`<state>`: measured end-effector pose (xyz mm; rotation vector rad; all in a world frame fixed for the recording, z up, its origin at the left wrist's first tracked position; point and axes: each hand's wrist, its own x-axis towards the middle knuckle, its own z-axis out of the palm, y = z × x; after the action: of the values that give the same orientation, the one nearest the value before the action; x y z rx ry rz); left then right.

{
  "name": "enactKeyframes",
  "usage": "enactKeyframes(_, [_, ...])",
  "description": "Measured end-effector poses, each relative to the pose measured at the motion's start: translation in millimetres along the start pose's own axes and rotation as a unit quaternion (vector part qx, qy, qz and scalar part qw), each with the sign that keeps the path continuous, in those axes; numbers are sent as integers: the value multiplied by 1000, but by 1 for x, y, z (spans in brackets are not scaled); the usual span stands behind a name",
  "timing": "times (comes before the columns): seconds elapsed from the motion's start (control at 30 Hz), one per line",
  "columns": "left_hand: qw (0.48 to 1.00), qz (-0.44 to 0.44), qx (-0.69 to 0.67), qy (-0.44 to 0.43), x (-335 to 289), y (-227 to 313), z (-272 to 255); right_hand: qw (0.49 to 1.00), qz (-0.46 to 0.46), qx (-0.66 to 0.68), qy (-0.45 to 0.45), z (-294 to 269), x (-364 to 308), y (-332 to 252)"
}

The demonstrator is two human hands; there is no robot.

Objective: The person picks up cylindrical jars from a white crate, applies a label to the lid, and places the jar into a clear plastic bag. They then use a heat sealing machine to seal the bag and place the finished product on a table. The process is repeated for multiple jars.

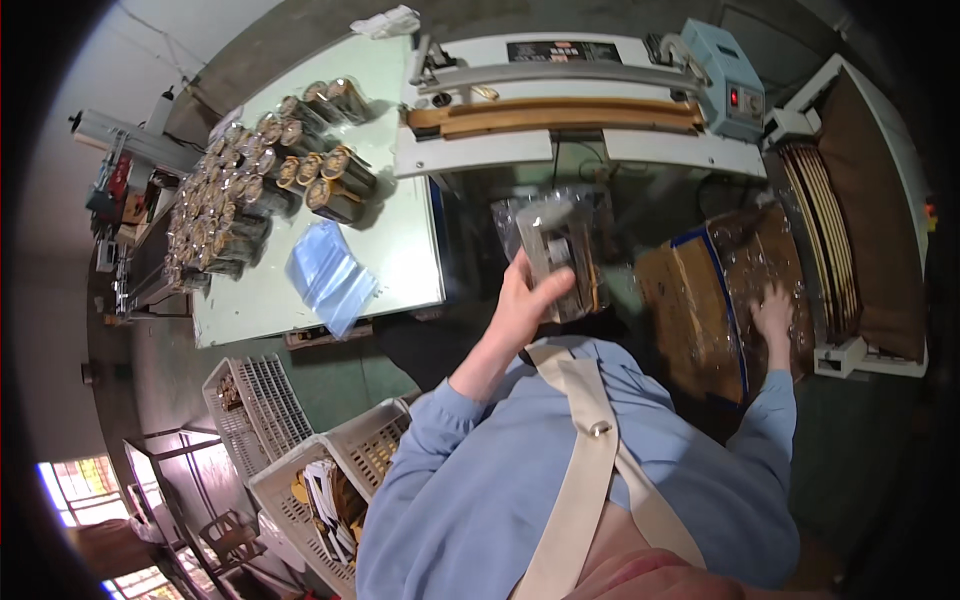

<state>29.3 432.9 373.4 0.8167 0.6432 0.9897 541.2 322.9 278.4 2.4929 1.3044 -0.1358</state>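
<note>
Left hand [522, 300] grip is closed on a clear plastic pack [557, 250], glossy, apparently holding a dark item, raised near the sealing machine [560, 95]. Right hand [775, 312] rests spread, fingers open, holding nothing, in the cardboard box [700, 300].

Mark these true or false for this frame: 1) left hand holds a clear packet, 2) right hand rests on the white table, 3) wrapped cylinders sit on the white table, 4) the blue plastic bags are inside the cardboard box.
1) True. The left hand grips a clear packet.
2) False. The right hand is down in the cardboard box, among clear wrapping.
3) True. Wrapped cylinders are clustered on the white table.
4) False. The blue plastic bags lie on the white table.
</note>
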Motion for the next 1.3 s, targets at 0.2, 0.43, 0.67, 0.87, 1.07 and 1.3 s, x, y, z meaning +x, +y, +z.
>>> enactKeyframes(0.2, [945,-213,-246,-25,34,-5,9,902,-153,87,395,-136,-24,-51])
enactKeyframes(0.43, [893,-264,-364,-34,41,-3,7,692,-622,259,260,-216,-81,-231])
enactKeyframes(0.67, [921,-241,-301,53,13,19,-10,544,-761,291,201,-216,-80,-328])
enactKeyframes(0.87, [908,-192,-358,100,-12,21,-37,479,-806,316,147,-218,-89,-385])
enactKeyframes(1.07, [922,-150,-331,133,-41,33,-51,448,-806,383,56,-215,-93,-432])
enactKeyframes(1.3, [803,89,309,502,-71,5,-73,536,-725,416,-119,-225,-100,-466])
